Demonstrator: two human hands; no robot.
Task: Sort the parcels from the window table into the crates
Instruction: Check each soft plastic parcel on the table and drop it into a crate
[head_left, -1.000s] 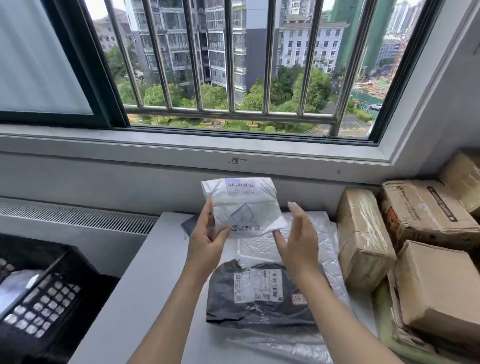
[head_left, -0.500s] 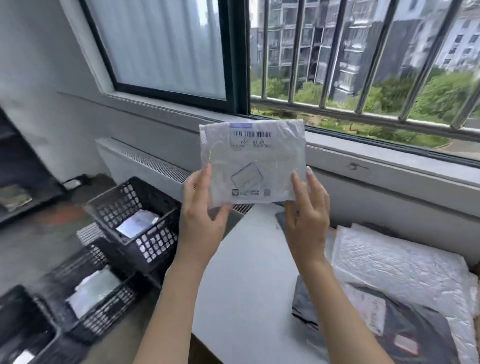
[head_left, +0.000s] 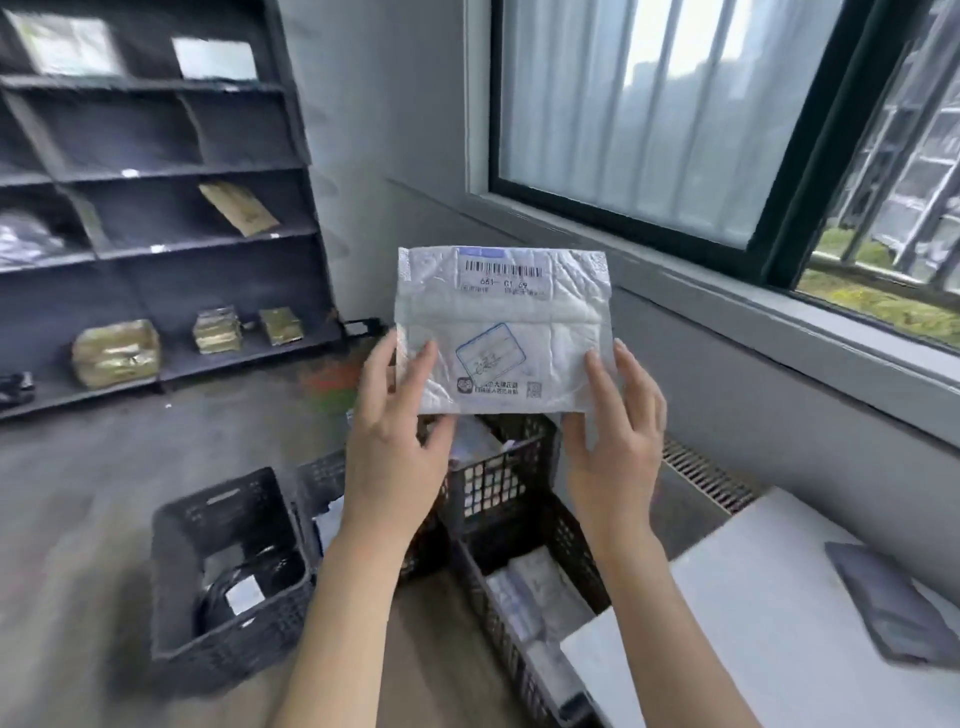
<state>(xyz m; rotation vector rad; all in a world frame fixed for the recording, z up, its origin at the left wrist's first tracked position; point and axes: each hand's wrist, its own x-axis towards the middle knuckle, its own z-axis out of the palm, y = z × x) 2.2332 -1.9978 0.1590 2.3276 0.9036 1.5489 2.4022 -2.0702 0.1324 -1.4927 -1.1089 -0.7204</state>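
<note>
Dark shelving (head_left: 156, 171) — barred window (head_left: 779, 130).

Soft window (head_left: 649, 119) daylight (blurred, warped edges)

The parcel (head_left: 501, 332) is a white padded plastic mailer, slightly glossy and wrinkled, with a paper label. The crates (head_left: 228, 566) are black matt plastic with perforated walls. The bench (head_left: 753, 623) has a smooth, pale, matt top. The floor (head_left: 104, 467) looks like dull grey concrete.
</note>
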